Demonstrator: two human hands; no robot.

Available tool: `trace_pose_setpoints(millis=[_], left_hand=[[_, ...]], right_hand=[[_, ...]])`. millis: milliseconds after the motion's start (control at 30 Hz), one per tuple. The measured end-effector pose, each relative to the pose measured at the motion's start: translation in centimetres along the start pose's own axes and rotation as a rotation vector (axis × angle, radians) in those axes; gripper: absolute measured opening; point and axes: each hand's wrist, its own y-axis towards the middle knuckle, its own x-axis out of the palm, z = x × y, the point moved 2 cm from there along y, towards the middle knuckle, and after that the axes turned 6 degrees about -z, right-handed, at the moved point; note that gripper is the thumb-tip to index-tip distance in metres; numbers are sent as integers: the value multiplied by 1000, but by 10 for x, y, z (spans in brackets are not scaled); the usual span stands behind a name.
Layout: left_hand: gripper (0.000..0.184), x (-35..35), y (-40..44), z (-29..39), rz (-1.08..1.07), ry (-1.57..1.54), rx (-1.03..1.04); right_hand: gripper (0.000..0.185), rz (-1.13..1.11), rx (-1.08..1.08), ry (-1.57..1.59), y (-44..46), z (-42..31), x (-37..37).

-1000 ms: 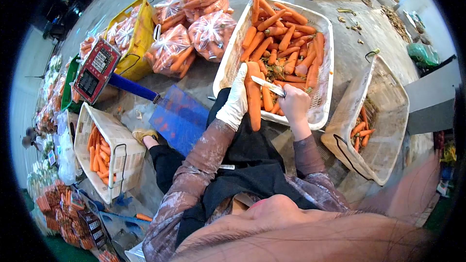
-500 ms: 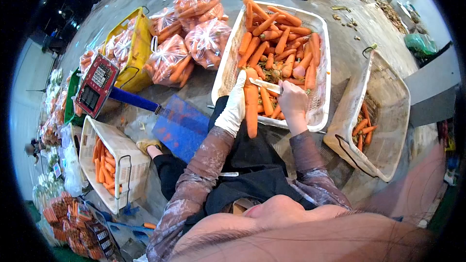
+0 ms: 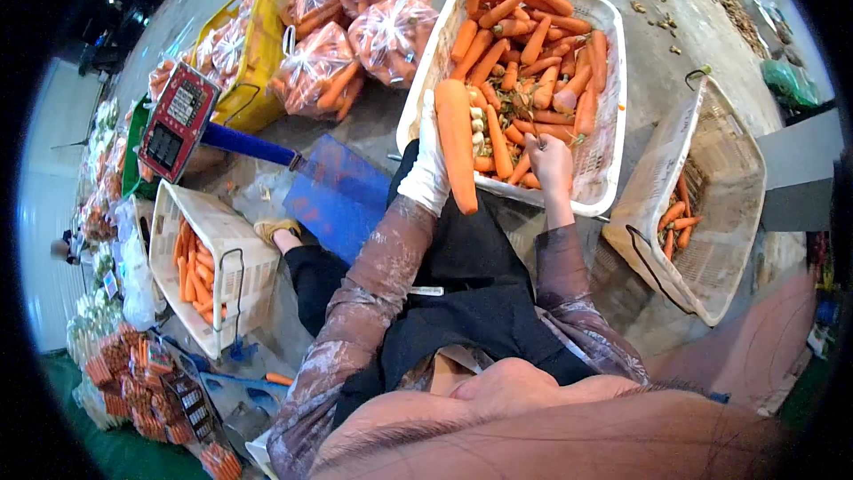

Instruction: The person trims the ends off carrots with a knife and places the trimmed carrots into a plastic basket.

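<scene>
My left hand (image 3: 428,160), in a white glove, is closed around a large carrot (image 3: 456,147) held over the near left edge of a white crate (image 3: 615,116). The carrot hangs with its narrower end toward me. My bare right hand (image 3: 550,162) is closed on a small knife, above the crate's near side and apart from the carrot. The knife's blade is turned so that it hardly shows. Loose carrots (image 3: 538,40) fill the crate, with pale cut ends and green leafy scraps among them.
A tilted crate (image 3: 715,258) holding several carrots is at right. At left are another carrot crate (image 3: 244,293), a scale display (image 3: 179,116) and its blue platform (image 3: 333,213). Bagged carrots (image 3: 395,40) and a yellow crate (image 3: 262,44) stand beyond.
Half a second ago the knife's pale blade lay across the top of the carrot. My right hand has drawn away to the right. The whole view has also shifted.
</scene>
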Motion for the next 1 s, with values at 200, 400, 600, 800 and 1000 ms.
trace_pose_setpoints(millis=[200, 400, 600, 800, 1000], left_hand=[[54, 35, -14, 4, -143, 1, 124], [62, 24, -11, 4, -49, -58, 101], [69, 0, -4, -4, -68, -6, 91], [64, 18, -12, 3, -187, 31, 89], [55, 7, -7, -3, -466, -292, 29]], right_hand=[[29, -18, -302, -134, -28, -17, -10], [32, 28, -459, -52, -55, -36, -5], [24, 110, -763, -264, -75, -62, -3], [22, 144, -744, -301, -73, -60, -1], [17, 197, -758, -303, -73, -60, 5]])
